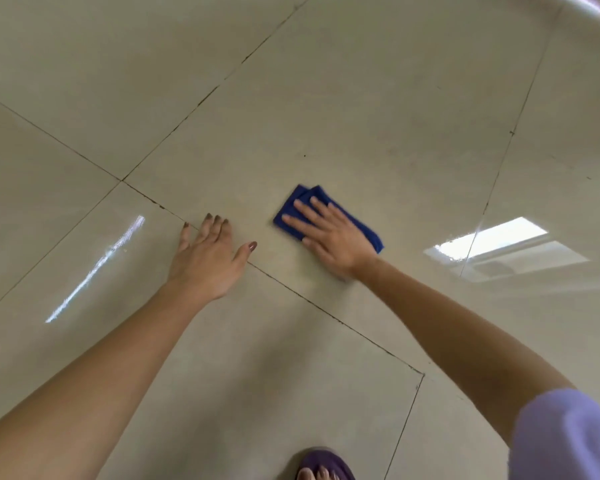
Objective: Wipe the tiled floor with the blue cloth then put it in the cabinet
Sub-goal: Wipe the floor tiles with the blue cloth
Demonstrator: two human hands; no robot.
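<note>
The right grip (329, 235), a bare hand laid flat, covers the middle of the folded blue cloth (309, 197). Only the cloth's far corners and right-hand edge show, and how the folds lie beneath cannot be told. The palm of the left grip (205, 258) faces the tiled floor (361, 98) and is hidden. A purple sandal (321, 467) is cut off by the bottom edge, with only its front strap and a few toes showing. A lilac sleeve (568, 438) runs off the lower right corner. A blurred shiny bar (591, 6) is clipped by the top right corner, and what it belongs to is unclear. A dark speck (304, 155) on the tile is too small to identify.
</note>
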